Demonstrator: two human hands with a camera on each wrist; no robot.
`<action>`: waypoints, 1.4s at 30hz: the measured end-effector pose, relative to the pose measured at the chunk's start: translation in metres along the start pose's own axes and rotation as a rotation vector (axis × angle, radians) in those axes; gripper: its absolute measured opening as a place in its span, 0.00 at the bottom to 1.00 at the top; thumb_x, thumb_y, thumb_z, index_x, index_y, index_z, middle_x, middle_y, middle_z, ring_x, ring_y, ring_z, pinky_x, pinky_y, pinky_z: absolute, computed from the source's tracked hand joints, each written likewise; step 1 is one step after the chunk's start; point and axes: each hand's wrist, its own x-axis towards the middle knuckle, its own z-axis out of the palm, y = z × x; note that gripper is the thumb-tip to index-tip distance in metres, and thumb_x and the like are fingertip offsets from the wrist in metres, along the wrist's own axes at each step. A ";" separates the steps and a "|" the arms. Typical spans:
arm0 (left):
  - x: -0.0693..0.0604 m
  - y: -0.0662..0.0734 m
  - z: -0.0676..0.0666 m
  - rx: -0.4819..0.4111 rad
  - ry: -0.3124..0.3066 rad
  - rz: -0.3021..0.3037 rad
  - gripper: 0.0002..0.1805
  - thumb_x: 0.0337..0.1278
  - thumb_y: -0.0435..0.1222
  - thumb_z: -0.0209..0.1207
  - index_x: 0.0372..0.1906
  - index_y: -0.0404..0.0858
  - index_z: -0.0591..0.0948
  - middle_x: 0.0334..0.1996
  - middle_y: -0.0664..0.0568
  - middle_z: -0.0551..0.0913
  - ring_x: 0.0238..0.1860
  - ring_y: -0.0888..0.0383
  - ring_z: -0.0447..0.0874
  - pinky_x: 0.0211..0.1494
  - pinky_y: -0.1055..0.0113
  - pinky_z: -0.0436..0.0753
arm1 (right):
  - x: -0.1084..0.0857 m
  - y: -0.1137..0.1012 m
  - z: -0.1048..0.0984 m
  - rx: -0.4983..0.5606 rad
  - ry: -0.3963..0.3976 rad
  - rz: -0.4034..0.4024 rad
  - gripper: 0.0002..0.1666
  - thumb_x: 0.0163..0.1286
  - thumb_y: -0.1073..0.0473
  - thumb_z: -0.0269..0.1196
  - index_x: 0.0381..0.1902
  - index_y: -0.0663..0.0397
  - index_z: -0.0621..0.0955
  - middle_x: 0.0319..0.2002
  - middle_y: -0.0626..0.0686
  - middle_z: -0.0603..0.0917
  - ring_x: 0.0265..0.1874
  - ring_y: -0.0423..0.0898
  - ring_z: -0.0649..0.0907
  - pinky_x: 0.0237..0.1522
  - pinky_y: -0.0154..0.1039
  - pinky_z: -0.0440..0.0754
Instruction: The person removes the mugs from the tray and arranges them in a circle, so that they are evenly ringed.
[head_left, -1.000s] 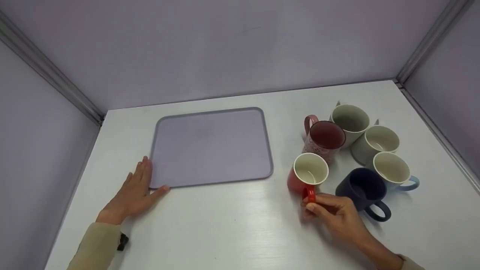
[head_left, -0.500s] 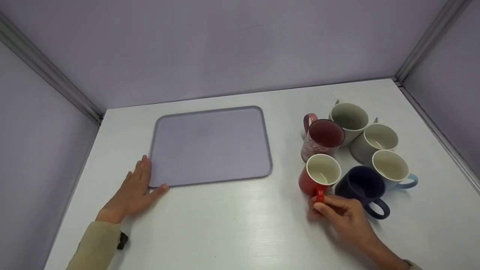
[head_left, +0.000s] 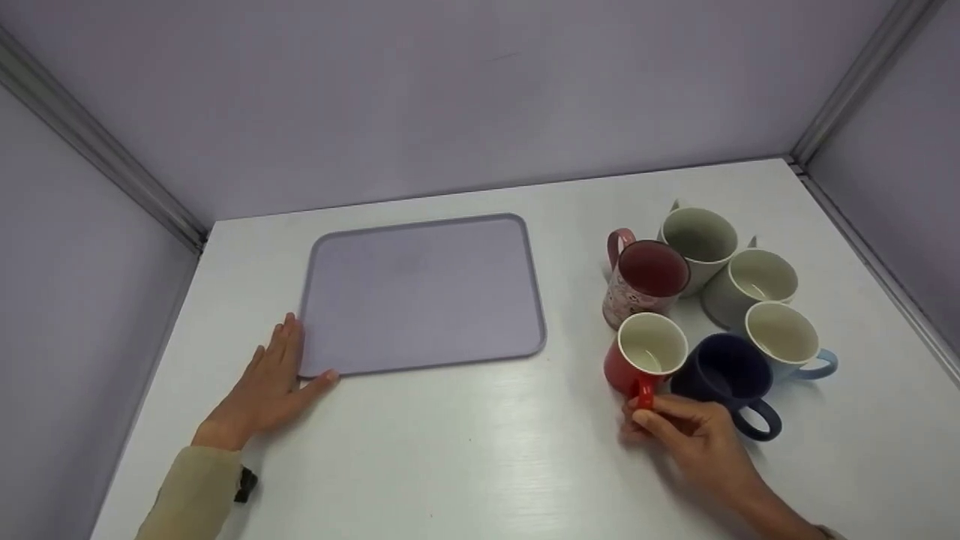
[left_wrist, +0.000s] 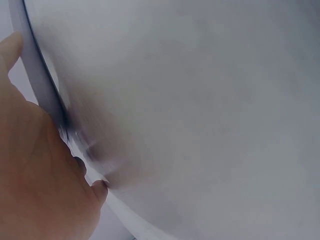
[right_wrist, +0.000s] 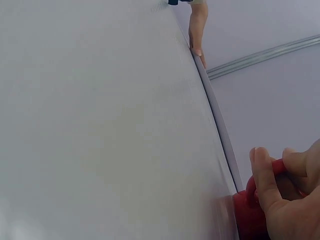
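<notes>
My right hand (head_left: 697, 442) pinches the handle of a red mug (head_left: 626, 367) with a cream inside; the mug stands upright, and the same grip shows in the right wrist view, where the red mug (right_wrist: 247, 215) is partly cut off. Just behind it is a pink patterned mug (head_left: 634, 300), and close on its right a dark blue mug (head_left: 724, 382). At the near left corner of a lilac tray (head_left: 420, 300), my left hand (head_left: 266, 386) rests with straight fingers along the left edge and the thumb at the front edge. The left wrist view shows that hand (left_wrist: 40, 165) beside the tray's rim.
Behind and right of the red mug stand two pale mugs (head_left: 697, 240) and a cream mug with a light blue handle (head_left: 784, 345). The white table (head_left: 420, 450) meets lilac panels (head_left: 480, 97) at the back and sides.
My right hand has drawn the red mug to the right, closer to the dark blue mug. My left hand and the tray stay put.
</notes>
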 end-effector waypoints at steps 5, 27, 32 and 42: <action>0.000 0.001 0.000 0.005 0.009 0.010 0.61 0.76 0.67 0.50 0.86 0.29 0.35 0.87 0.37 0.29 0.87 0.35 0.28 0.85 0.31 0.39 | -0.001 0.000 -0.001 0.046 -0.008 -0.009 0.13 0.68 0.75 0.70 0.49 0.70 0.90 0.44 0.60 0.93 0.42 0.39 0.93 0.47 0.37 0.91; -0.001 0.002 0.000 0.009 0.009 0.007 0.61 0.76 0.67 0.50 0.85 0.29 0.35 0.87 0.37 0.29 0.87 0.35 0.29 0.86 0.32 0.39 | -0.005 -0.004 0.001 0.080 0.087 0.033 0.11 0.69 0.77 0.68 0.48 0.73 0.89 0.41 0.58 0.94 0.40 0.41 0.94 0.44 0.37 0.91; -0.001 0.002 0.000 0.004 0.007 0.006 0.61 0.76 0.67 0.50 0.86 0.30 0.35 0.87 0.38 0.29 0.87 0.35 0.28 0.86 0.32 0.39 | -0.005 -0.005 0.000 0.075 0.097 0.050 0.11 0.69 0.77 0.68 0.48 0.70 0.90 0.42 0.60 0.94 0.41 0.42 0.94 0.45 0.38 0.91; 0.000 0.003 0.000 0.021 0.014 0.014 0.61 0.76 0.66 0.51 0.85 0.28 0.36 0.87 0.35 0.31 0.87 0.33 0.30 0.85 0.30 0.41 | -0.006 -0.017 -0.014 -0.151 0.018 0.106 0.17 0.70 0.67 0.73 0.55 0.57 0.90 0.47 0.54 0.93 0.40 0.36 0.92 0.44 0.29 0.90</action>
